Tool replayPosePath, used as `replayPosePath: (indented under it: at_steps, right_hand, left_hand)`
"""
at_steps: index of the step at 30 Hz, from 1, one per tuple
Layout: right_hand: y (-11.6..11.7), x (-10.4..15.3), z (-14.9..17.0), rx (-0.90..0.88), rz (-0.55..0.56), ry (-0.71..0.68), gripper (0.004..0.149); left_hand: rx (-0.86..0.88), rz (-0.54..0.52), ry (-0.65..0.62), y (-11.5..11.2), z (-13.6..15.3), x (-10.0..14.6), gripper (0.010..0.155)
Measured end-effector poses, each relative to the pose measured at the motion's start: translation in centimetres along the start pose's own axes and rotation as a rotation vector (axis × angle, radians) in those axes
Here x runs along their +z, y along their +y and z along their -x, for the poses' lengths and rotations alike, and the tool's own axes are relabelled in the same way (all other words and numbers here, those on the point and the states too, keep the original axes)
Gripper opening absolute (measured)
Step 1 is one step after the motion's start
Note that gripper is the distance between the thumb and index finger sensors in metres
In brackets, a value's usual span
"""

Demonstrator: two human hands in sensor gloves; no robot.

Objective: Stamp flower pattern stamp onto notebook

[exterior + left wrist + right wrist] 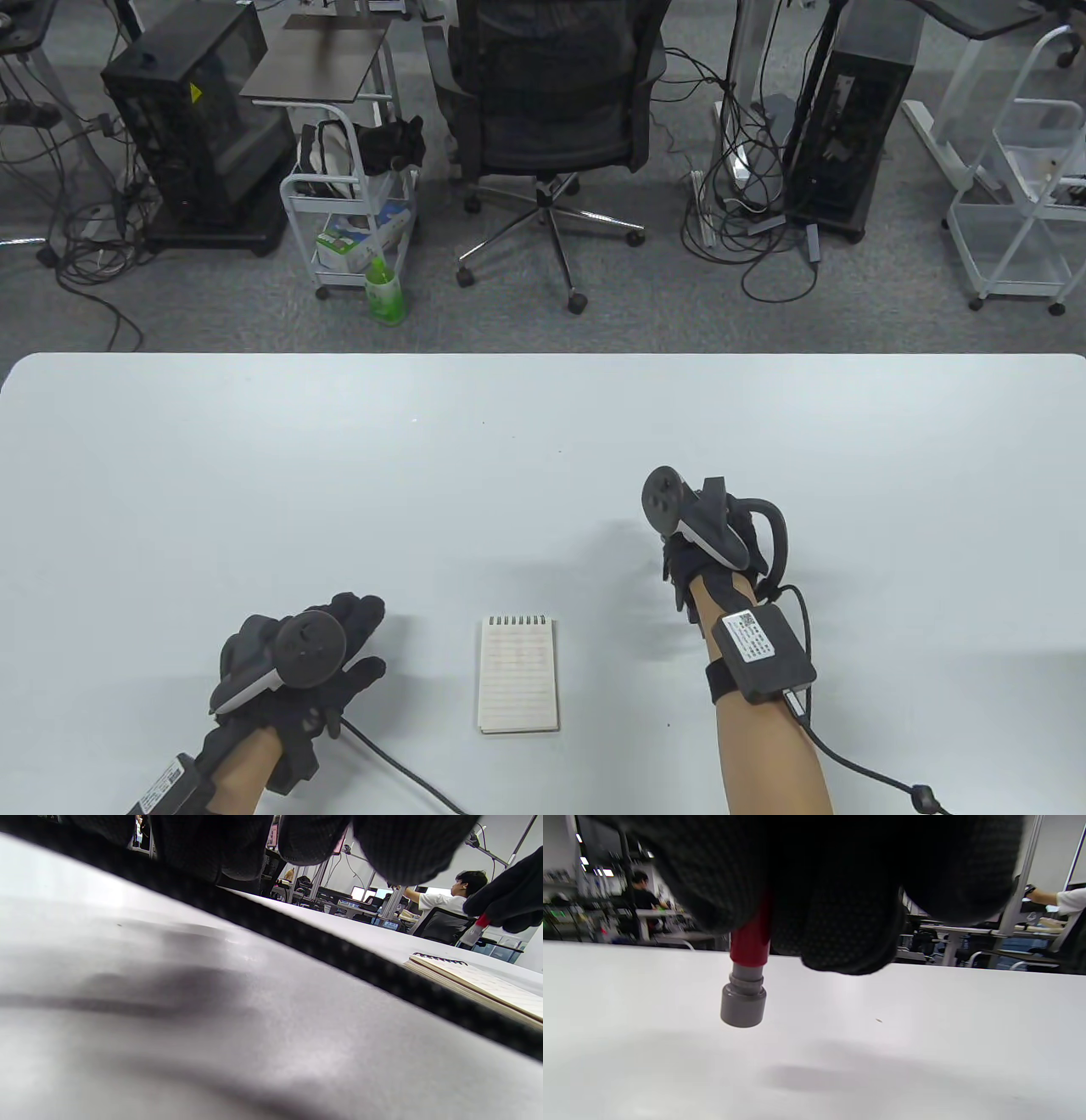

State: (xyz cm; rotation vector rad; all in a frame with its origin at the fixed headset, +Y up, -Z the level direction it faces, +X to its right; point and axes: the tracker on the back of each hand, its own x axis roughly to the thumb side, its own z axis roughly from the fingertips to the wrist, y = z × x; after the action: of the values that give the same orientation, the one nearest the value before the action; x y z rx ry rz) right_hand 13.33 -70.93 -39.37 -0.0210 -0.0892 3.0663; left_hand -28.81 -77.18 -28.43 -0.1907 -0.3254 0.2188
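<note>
A small spiral-bound notebook (pixel 518 674) lies open on the white table (pixel 254 475), between my hands; its near corner also shows in the left wrist view (pixel 479 984). My right hand (pixel 708 543) is right of and beyond the notebook and grips a stamp (pixel 744 984) with a red body and a grey head, held upright, head down, above the table. The stamp also shows far off in the left wrist view (pixel 475 931). My left hand (pixel 314 658) rests on the table left of the notebook, fingers spread and holding nothing.
A cable (pixel 399 768) runs from my left hand toward the front edge. Beyond the table's far edge stand an office chair (pixel 551 110), a wire cart (pixel 352 221), and computer towers (pixel 195 127).
</note>
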Motion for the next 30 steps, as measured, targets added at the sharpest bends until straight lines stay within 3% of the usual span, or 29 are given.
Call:
replayPosePath:
  at_steps: [8, 15, 23, 30]
  right_hand:
    - [-2.5, 4.4, -0.7, -0.504, 0.058, -0.047, 0.047]
    - [-1.6, 7.4, -1.9, -0.926, 0.079, -0.056, 0.047]
    - [1.6, 9.0, -2.0, -1.023, 0.031, -0.071, 0.047]
    - [1.6, 9.9, -1.3, -1.096, 0.048, -0.068, 0.047]
  left_hand:
    - [0.017, -0.019, 0.004, 0.4, -0.2, 0.2, 0.073]
    - [0.024, -0.018, 0.003, 0.4, -0.1, 0.4, 0.073]
    - [0.055, -0.025, 0.012, 0.6, 0.2, 0.7, 0.073]
    - [0.155, -0.089, -0.023, 1.3, -0.9, 0.4, 0.073]
